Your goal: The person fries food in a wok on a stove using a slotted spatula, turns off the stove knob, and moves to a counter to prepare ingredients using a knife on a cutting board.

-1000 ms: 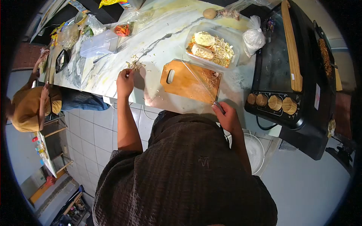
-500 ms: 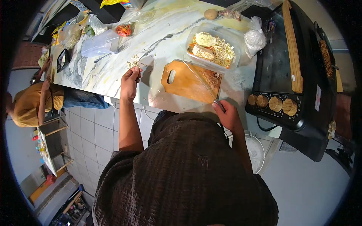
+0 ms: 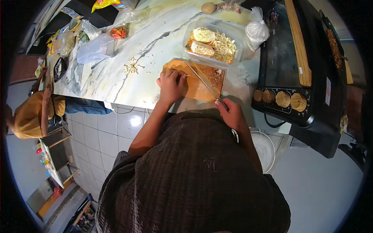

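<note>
My right hand point(image 3: 232, 113) grips the handle of a kitchen knife point(image 3: 203, 80), whose long blade lies diagonally over a wooden cutting board point(image 3: 193, 91). At the board's left end rests my left hand point(image 3: 170, 86), its fingers curled down near the handle slot. A small pale bit shows by the fingertips; what they hold is too small to name. Brown chopped scraps point(image 3: 216, 75) sit on the board's right side, beyond the blade. Just behind the board stands a clear plastic container point(image 3: 240, 47) holding bean sprouts point(image 3: 222, 47), orange shreds and two pale lumps.
Loose sprout bits point(image 3: 133, 68) are scattered on the marble counter left of the board. A tied bag of white powder point(image 3: 257, 32) and a black oven point(image 3: 281, 58) are at right. An egg point(image 3: 208, 7), an empty tub point(image 3: 93, 50) and another person point(image 3: 31, 114) are farther off.
My left hand has moved right, from above the loose sprout bits onto the cutting board. The right hand keeps the knife across the board. The view has shifted slightly.
</note>
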Demonstrator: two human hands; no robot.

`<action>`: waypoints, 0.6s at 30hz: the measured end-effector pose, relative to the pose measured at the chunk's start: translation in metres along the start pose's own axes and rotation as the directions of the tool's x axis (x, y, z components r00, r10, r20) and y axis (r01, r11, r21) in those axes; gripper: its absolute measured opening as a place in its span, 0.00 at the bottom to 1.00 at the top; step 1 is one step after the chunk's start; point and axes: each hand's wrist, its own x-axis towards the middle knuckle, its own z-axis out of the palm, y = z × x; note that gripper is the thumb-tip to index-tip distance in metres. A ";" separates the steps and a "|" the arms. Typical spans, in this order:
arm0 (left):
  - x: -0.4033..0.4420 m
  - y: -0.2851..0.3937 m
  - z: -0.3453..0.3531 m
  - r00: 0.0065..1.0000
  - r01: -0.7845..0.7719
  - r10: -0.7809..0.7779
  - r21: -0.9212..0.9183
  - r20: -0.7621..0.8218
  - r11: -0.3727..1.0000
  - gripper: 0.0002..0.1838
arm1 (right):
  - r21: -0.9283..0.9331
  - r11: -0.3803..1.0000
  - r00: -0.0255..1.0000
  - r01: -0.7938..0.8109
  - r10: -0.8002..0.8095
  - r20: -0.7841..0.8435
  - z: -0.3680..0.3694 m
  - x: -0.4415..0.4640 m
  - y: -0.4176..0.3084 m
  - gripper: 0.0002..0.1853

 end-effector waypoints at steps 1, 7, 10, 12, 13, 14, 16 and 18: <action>-0.001 0.000 0.001 1.000 -0.001 0.001 -0.002 0.006 1.000 0.07 | -0.014 1.000 1.000 -0.015 0.015 0.007 0.002 -0.001 0.003 0.18; -0.008 -0.002 0.002 0.997 -0.081 0.081 -0.040 -0.005 0.996 0.12 | -0.030 1.000 0.998 -0.002 0.000 -0.058 0.011 -0.009 0.004 0.20; -0.007 -0.001 0.004 0.996 -0.084 0.082 -0.045 -0.037 0.995 0.12 | -0.108 0.994 1.000 -0.024 0.022 -0.021 0.013 -0.008 0.005 0.20; -0.005 -0.003 0.005 0.998 -0.068 0.067 -0.048 -0.012 0.997 0.10 | -0.104 0.994 1.000 -0.021 0.019 -0.017 0.014 -0.009 0.002 0.19; -0.004 -0.004 0.006 0.998 -0.068 0.067 -0.047 -0.013 0.997 0.10 | -0.100 0.995 1.000 -0.016 0.015 -0.011 0.014 -0.009 0.001 0.19; -0.004 -0.005 0.007 0.998 -0.057 0.057 -0.049 -0.004 0.997 0.09 | -0.100 0.995 1.000 -0.015 0.014 -0.011 0.015 -0.010 0.001 0.19; -0.003 -0.004 0.007 0.999 -0.046 0.046 -0.051 0.005 0.998 0.08 | -0.088 0.996 0.999 0.028 -0.031 -0.035 0.018 -0.010 0.004 0.18; -0.003 -0.002 0.007 0.999 -0.033 0.033 -0.042 -0.023 0.999 0.07 | -0.098 0.995 0.999 0.024 -0.027 -0.032 0.019 -0.010 0.006 0.18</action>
